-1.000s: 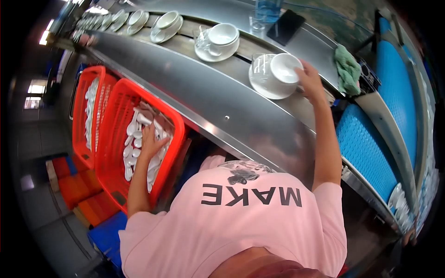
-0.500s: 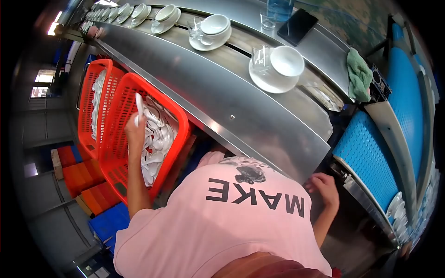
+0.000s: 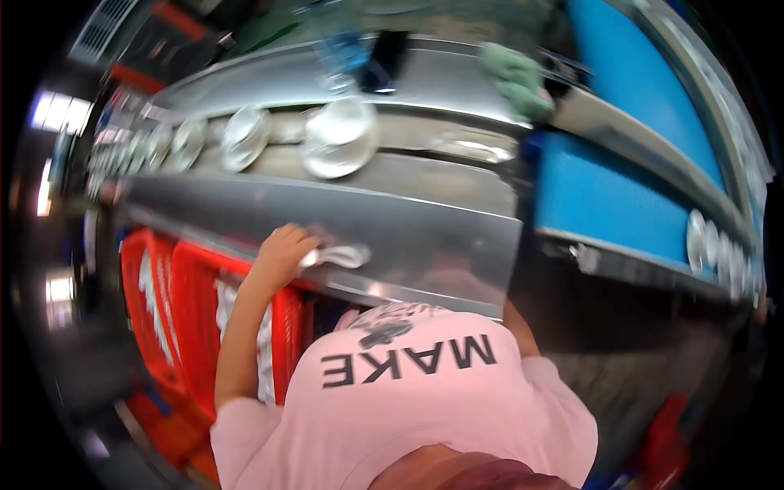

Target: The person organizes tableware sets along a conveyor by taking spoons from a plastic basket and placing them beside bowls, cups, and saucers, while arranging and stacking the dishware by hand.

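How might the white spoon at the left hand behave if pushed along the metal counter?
The spoon would probably feel stiff: its end juts past the left hand without sagging. It may slide easily, since the counter looks smooth and shiny. Being long with a rounded end, it would likely swivel or rock rather than roll, though blur hides finer detail.

A single view looks forward and steeply down from the head, with the shirt [image 3: 408,400] close at the bottom; it faces across the desk [image 3: 433,224] from its near edge, very wide-angled.
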Tool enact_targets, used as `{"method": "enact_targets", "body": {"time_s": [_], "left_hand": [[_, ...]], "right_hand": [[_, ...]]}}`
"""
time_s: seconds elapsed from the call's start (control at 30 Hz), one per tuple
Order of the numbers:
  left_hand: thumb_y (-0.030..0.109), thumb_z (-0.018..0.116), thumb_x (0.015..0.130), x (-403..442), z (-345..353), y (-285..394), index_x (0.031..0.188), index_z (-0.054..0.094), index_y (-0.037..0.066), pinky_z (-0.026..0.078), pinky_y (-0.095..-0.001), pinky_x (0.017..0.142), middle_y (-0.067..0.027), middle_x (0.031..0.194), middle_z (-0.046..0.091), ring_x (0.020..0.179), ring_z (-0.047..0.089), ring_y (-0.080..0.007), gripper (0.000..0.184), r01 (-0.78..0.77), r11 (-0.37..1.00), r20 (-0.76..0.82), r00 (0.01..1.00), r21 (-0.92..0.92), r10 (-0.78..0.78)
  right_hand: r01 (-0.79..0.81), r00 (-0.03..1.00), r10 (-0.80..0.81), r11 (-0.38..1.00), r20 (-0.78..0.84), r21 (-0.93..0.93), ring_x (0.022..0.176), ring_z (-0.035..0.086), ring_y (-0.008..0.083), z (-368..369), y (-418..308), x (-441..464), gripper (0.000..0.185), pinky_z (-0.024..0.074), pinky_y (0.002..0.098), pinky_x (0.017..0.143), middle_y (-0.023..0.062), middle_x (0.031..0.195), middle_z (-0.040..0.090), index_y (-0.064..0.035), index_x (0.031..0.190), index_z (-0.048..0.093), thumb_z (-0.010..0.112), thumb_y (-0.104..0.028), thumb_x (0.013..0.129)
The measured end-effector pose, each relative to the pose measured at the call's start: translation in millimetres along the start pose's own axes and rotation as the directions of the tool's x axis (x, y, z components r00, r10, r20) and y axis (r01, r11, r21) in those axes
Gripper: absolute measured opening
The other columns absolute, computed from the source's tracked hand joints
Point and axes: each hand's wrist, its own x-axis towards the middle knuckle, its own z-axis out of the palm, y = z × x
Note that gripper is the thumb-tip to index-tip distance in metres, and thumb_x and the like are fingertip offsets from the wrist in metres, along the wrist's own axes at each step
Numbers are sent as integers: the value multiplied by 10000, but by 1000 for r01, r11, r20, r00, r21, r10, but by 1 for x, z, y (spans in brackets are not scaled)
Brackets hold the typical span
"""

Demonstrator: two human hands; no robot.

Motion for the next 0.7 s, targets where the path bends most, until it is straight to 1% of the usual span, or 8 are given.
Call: {"method": "enact_targets", "body": {"time_s": [0.17, 0.27, 0.33, 0.4, 0.47, 0.53, 0.6, 0.7], "left_hand": [[98, 674, 655, 7, -12, -3, 839, 605, 58, 437, -354, 683, -122, 853, 551, 820, 539, -279, 201, 255, 960, -332, 921, 112, -206], [77, 601, 765, 15, -14, -25, 879, 582, 19, 439, -332, 670, -118, 805, 553, 730, 551, -250, 129, 421, 900, -528, 742, -115, -414], [92, 568, 802, 18, -16, -26, 925, 565, 13, 454, -298, 665, -82, 817, 561, 728, 549, -176, 146, 477, 771, -499, 588, -423, -637], [98, 555, 806, 18, -6, -35, 955, 548, 7, 465, -257, 652, -50, 817, 552, 726, 531, -128, 175, 482, 421, -181, 467, -768, -866], [87, 565, 781, 9, 13, -51, 879, 526, -4, 457, -232, 611, -34, 765, 529, 686, 507, -111, 140, 378, 364, -90, 578, -851, -811], [102, 581, 752, 18, 22, -46, 774, 537, 25, 442, -260, 556, -9, 701, 511, 633, 493, -103, 92, 485, 316, -32, 508, -815, -861], [131, 593, 728, 33, 20, -34, 750, 550, 22, 432, -278, 505, -34, 686, 535, 631, 506, -101, 119, 541, 270, 53, 506, -797, -861], [122, 601, 720, 52, 27, -26, 699, 534, 17, 423, -232, 462, -34, 654, 531, 562, 510, -103, 127, 536, 213, 104, 500, -817, -860]], "right_hand": [[42, 998, -45, 994, 33, 98, 830, 579, 299, 3, 20, 5, 317, 471, 375, 711, 174, 917, 596, 11, 1032, 547, 555, -175, 775], [56, 986, -112, 924, 128, 378, 853, 575, 311, -24, 42, -6, 328, 466, 384, 732, 182, 937, 592, 7, 1044, 542, 557, -179, 774], [116, 973, -210, 807, 99, 579, 911, 551, 331, -83, 45, -28, 343, 442, 388, 782, 199, 1002, 573, -15, 1069, 533, 553, -190, 774], [213, 950, -310, 742, 45, 635, 804, 594, 270, -182, 30, -60, 276, 463, 343, 720, 174, 876, 617, -2, 955, 599, 557, -208, 777], [19, 968, -217, 564, 125, 826, 778, 593, 145, -239, 24, -84, 222, 471, 278, 703, 90, 864, 635, -7, 976, 599, 542, -135, 804], [105, 994, -4, 343, -110, 934, 757, 585, 144, -287, 14, -95, 207, 476, 263, 687, 111, 846, 625, 14, 1002, 581, 512, -57, 820], [336, 811, 298, 467, -503, 818, 772, 584, 152, -287, 34, -81, 215, 476, 260, 699, 112, 846, 619, 21, 1035, 560, 482, -53, 850], [335, 579, 365, 708, -729, 621, 778, 590, 172, -267, 73, -39, 221, 478, 287, 707, 112, 856, 622, 12, 1043, 559, 473, -75, 860]]}}
